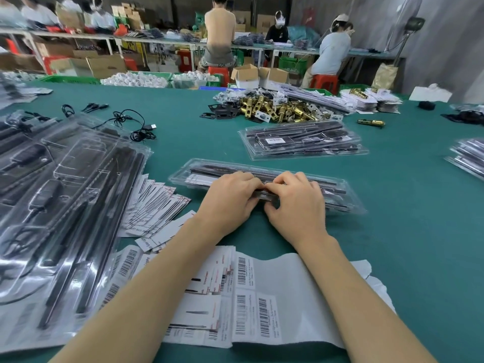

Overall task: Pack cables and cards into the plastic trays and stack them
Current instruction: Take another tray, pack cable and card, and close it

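A clear plastic tray [337, 195] with long black parts and a white card lies on the green table in front of me. My left hand [230, 200] and my right hand [296, 203] sit side by side on its near edge, fingers curled, pinching a small dark piece [264, 196] between them. Loose black cables [136, 127] lie at the far left. Fanned white cards [152, 205] rest left of my left hand. A stack of filled trays [301, 142] sits behind.
A wide pile of clear trays [60, 205] covers the left side. Barcode label sheets [251, 297] lie under my forearms. Brass lock parts [277, 108] are heaped at the far middle. More trays [468, 158] sit at the right edge. People work at benches behind.
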